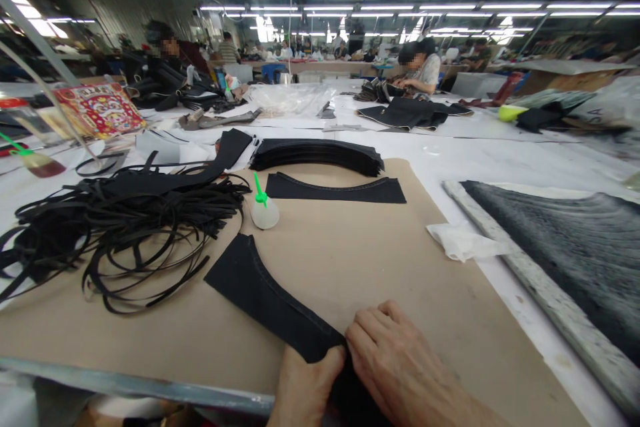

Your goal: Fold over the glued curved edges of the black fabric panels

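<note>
A black curved fabric piece with a stitched inner edge lies slanted across the brown sheet, its near end between my hands. My left hand grips it from below at the near edge, thumb on top. Over the same end, my right hand bends its fingers down onto the fabric; the fingertips are partly hidden. Farther back lies a similar black piece, flat with its curve facing away. Behind that stands a stack of curved black pieces.
A small glue bottle with a green nozzle stands left of centre. Tangled black strips heap on the left. On the right are a crumpled white wrapper and a slab bearing dark layered material. Two co-workers sit across the table.
</note>
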A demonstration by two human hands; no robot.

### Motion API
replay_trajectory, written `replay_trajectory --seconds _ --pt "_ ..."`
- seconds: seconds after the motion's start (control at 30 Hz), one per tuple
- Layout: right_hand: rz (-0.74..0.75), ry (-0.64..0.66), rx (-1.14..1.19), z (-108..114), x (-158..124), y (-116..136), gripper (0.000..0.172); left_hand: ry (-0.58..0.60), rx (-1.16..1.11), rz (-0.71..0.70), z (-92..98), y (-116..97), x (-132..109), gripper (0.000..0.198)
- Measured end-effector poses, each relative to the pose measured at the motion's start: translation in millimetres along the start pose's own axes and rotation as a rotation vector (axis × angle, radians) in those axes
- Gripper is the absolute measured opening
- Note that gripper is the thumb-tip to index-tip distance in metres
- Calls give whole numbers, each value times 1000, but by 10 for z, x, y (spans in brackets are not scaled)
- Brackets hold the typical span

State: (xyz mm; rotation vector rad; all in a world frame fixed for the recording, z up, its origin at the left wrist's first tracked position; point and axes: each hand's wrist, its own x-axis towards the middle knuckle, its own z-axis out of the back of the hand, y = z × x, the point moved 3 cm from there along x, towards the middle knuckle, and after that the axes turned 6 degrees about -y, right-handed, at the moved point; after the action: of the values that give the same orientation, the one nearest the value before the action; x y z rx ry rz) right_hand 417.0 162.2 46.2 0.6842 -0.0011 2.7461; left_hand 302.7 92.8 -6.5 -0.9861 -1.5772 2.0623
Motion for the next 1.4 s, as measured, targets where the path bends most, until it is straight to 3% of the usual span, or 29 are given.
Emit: replay_trajectory --seconds 0.07,0.23,0.33,0.43,0.53,0.63,0.73,0.8,0.87,0.93,1.13,1.4 --pt "-52 66 49 15 16 -16 19 -2 6 6 -6 0 -7 32" --pt "-379 339 313 58 -1 -121 19 73 -9 11 2 -24 -8 35" --pt "-501 351 450 86 -78 -184 18 118 -110 78 15 -19 -7 45" --pt "-637 385 580 62 -190 -252 42 229 -188 258 -37 66 -21 52" --pt "-718 425 604 27 -264 -317 39 306 -247 361 -93 178 -24 64" --pt "-693 415 521 10 -283 -368 35 503 -66 395 -88 256 -50 63" --pt "-629 431 435 -22 -293 -382 29 694 320 214 18 196 -72 54" --pt "-579 434 378 -48 -303 -372 23 616 476 -115 97 46 -23 44" --pt "-529 410 341 -70 -320 -354 25 448 519 -488 139 -117 40 29" --pt "-496 383 358 -96 -351 -335 31 356 521 -749 122 -191 100 20" --pt "-438 357 451 -183 -440 -313 42 462 675 -924 -6 -51 230 30" --pt "-316 339 437 -159 -451 -325 52 433 788 -1022 28 -64 177 30"
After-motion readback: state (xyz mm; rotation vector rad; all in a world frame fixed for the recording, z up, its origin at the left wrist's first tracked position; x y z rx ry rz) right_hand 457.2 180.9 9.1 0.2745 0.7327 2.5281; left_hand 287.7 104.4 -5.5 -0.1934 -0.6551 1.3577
